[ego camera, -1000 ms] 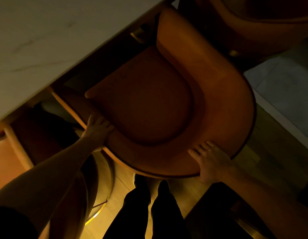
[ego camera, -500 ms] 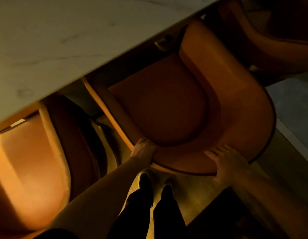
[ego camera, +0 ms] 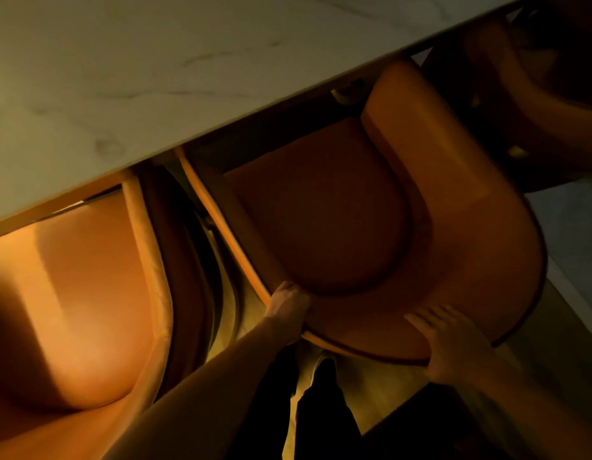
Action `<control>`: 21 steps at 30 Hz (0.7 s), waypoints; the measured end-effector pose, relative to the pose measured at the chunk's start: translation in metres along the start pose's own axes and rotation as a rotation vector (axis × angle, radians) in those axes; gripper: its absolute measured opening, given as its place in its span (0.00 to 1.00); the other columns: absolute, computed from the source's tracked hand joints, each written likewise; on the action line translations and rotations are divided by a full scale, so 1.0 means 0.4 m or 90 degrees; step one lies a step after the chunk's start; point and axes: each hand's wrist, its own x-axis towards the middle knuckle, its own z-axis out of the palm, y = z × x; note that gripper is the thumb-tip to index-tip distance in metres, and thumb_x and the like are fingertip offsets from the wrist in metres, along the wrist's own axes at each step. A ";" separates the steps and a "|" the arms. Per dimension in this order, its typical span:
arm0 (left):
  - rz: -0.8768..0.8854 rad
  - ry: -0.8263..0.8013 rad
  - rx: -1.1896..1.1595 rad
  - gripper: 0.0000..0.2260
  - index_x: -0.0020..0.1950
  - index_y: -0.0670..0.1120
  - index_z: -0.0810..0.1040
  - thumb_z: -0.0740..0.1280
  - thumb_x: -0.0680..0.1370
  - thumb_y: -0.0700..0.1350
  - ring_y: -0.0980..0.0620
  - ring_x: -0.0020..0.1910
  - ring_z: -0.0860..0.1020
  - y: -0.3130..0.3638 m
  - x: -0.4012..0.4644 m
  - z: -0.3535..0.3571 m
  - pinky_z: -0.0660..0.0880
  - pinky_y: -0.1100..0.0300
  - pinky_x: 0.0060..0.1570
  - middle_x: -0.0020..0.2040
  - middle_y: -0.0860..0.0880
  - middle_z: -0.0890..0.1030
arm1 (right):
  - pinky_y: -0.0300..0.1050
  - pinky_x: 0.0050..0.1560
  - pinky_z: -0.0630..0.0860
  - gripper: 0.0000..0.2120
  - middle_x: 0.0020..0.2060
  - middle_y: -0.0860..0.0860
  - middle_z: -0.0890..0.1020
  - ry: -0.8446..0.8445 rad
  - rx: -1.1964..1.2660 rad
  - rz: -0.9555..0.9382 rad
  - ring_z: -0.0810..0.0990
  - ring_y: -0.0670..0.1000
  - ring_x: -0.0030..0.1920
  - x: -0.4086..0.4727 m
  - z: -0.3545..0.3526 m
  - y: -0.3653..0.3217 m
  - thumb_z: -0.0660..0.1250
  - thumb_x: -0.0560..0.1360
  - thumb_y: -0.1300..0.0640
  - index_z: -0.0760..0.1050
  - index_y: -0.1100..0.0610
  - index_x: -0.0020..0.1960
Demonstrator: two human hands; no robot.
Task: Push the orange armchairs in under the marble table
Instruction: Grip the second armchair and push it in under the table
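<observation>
An orange armchair [ego camera: 460,227] with a rounded back stands at the middle, its front tucked under the edge of the marble table [ego camera: 155,71]. My left hand [ego camera: 288,307] grips the left part of its curved backrest, fingers curled over the rim. My right hand [ego camera: 454,340] lies flat on the top of the backrest at the right, fingers spread. A second orange armchair [ego camera: 72,293] stands to the left, partly under the table. A third orange armchair [ego camera: 536,78] shows at the upper right in shadow.
My dark trousers and shoes [ego camera: 321,393] stand on the wooden floor right behind the middle chair. A pale rug or tile area [ego camera: 573,227] lies at the right. A narrow gap separates the left and middle chairs.
The middle armchair has slid further in under the table. My left hand moved along the rim toward the back, and the left armchair has come into view.
</observation>
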 end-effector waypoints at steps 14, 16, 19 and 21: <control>-0.027 -0.024 0.016 0.13 0.58 0.50 0.79 0.63 0.76 0.41 0.50 0.64 0.73 -0.050 -0.106 0.012 0.59 0.56 0.69 0.59 0.51 0.81 | 0.56 0.76 0.45 0.51 0.77 0.53 0.59 -0.031 -0.018 0.001 0.55 0.58 0.76 -0.017 -0.007 -0.128 0.54 0.66 0.23 0.47 0.50 0.79; -0.027 -0.034 0.007 0.13 0.58 0.50 0.79 0.63 0.76 0.41 0.50 0.64 0.73 -0.054 -0.106 0.013 0.58 0.57 0.70 0.59 0.51 0.81 | 0.56 0.76 0.45 0.51 0.77 0.53 0.58 -0.046 -0.024 0.001 0.54 0.58 0.76 -0.018 -0.010 -0.131 0.54 0.66 0.23 0.46 0.50 0.79; -0.021 -0.041 0.006 0.13 0.57 0.51 0.79 0.64 0.74 0.43 0.50 0.63 0.74 -0.056 -0.106 0.014 0.58 0.57 0.69 0.58 0.51 0.81 | 0.57 0.77 0.43 0.50 0.78 0.54 0.57 -0.061 -0.019 0.002 0.53 0.59 0.77 -0.022 -0.015 -0.132 0.54 0.67 0.24 0.46 0.50 0.79; -0.017 -0.045 0.009 0.13 0.56 0.51 0.79 0.64 0.73 0.44 0.50 0.63 0.73 -0.058 -0.106 0.018 0.59 0.57 0.69 0.57 0.52 0.81 | 0.58 0.77 0.43 0.51 0.78 0.54 0.56 -0.081 -0.016 -0.002 0.51 0.59 0.77 -0.022 -0.019 -0.127 0.53 0.66 0.24 0.45 0.51 0.79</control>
